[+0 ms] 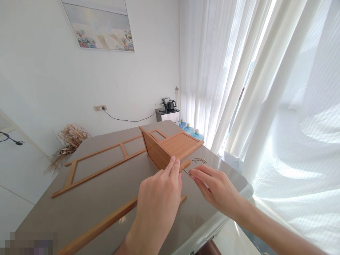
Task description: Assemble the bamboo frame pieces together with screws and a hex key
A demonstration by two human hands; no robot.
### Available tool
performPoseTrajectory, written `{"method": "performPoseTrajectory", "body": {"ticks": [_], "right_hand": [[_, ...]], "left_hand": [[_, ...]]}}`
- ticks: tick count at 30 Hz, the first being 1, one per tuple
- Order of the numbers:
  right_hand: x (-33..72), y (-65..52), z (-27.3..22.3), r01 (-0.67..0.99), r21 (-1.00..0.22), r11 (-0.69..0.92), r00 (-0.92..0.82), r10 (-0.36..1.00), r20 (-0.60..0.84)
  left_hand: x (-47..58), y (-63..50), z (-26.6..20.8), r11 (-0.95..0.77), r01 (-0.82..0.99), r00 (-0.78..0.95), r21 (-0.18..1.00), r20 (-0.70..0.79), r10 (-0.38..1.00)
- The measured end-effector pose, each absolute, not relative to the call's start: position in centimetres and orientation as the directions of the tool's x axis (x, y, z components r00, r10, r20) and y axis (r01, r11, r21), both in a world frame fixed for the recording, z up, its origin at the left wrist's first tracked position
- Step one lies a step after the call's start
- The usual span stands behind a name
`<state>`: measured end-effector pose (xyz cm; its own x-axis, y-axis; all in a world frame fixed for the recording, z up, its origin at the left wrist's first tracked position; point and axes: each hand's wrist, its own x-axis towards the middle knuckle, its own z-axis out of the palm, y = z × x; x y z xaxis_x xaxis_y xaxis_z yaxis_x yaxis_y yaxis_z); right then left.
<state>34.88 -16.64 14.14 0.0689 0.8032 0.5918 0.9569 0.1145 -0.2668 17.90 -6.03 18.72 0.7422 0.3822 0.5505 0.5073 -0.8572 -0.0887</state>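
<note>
Wooden panel (156, 150) hides partly behind your left hand (160, 191), its hold unclear; your right hand (214, 184) pinches a half-covered metal rod (186, 171).

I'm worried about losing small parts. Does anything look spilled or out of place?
Nothing looks clearly spilled or damaged. The small metal fasteners, probably screws, lie loose near the right side of the table, so some might roll off. At far left, what looks like a plug hangs in no visible socket.
</note>
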Motion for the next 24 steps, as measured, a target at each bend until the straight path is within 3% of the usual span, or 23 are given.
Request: {"method": "performPoseTrajectory", "body": {"ticks": [3, 9, 15, 20, 24], "right_hand": [[35.05, -16.76, 14.51, 0.972, -0.216, 0.093, 0.057, 0.798, 0.6], [35.31, -16.8, 15.19, 0.999, 0.042, 0.025, -0.047, 0.739, 0.673], [35.77, -16.71, 14.89, 0.984, 0.179, -0.004, -0.127, 0.685, 0.717], [35.91, -16.66, 15.09, 0.986, 0.164, 0.015, -0.129, 0.69, 0.712], [35.64, -16.56, 15.08, 0.996, 0.077, 0.053, -0.092, 0.711, 0.697]], "left_hand": [[17.84, -6.07, 18.76, -0.858, 0.506, 0.742, -0.089, 0.553, 0.38], [17.65, -6.12, 18.81, -0.858, 0.505, 0.739, -0.097, 0.562, 0.372], [17.63, -6.06, 18.84, -0.86, 0.501, 0.749, -0.094, 0.545, 0.377], [17.65, -5.98, 18.76, -0.852, 0.514, 0.757, -0.097, 0.519, 0.398], [17.68, -5.98, 18.64, -0.857, 0.507, 0.756, -0.096, 0.526, 0.389]]}}
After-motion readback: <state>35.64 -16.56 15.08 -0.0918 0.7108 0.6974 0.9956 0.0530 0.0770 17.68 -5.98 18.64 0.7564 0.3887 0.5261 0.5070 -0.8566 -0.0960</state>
